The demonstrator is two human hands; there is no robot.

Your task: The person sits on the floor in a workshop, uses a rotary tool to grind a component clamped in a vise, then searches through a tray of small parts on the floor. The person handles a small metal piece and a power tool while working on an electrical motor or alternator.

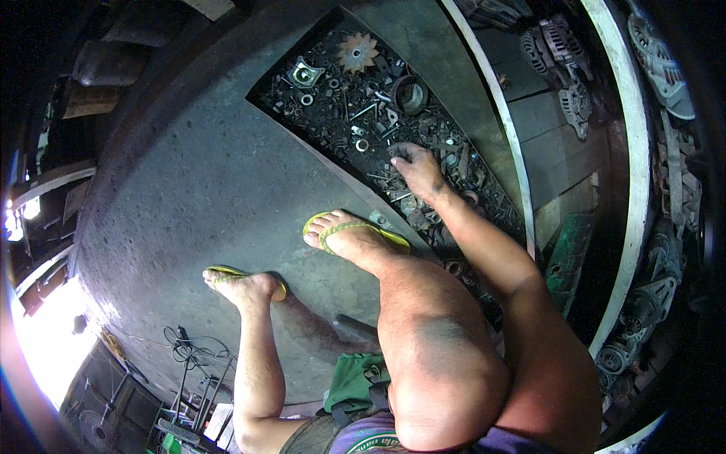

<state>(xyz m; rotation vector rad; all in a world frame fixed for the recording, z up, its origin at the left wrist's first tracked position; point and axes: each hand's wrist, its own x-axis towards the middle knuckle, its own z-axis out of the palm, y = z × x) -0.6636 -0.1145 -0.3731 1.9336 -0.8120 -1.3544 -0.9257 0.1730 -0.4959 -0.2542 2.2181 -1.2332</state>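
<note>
My right hand reaches over a long, dark metal tray full of loose, greasy hardware. Its thumb and forefinger are bent toward each other at a small dark piece too unclear to name. Around the fingers lie bolts, nuts and metal scraps. A pale ring-shaped nut lies just left of the fingertips. Farther up the tray are a round metal cup or sleeve, a rusty toothed disc and a silvery flange-like part. My left hand is out of the picture.
My feet, in yellow flip-flops, stand on the grey concrete floor left of the tray. Shelves at the right hold metal housings behind a pale curved edge. A black cable and a metal frame stand at lower left.
</note>
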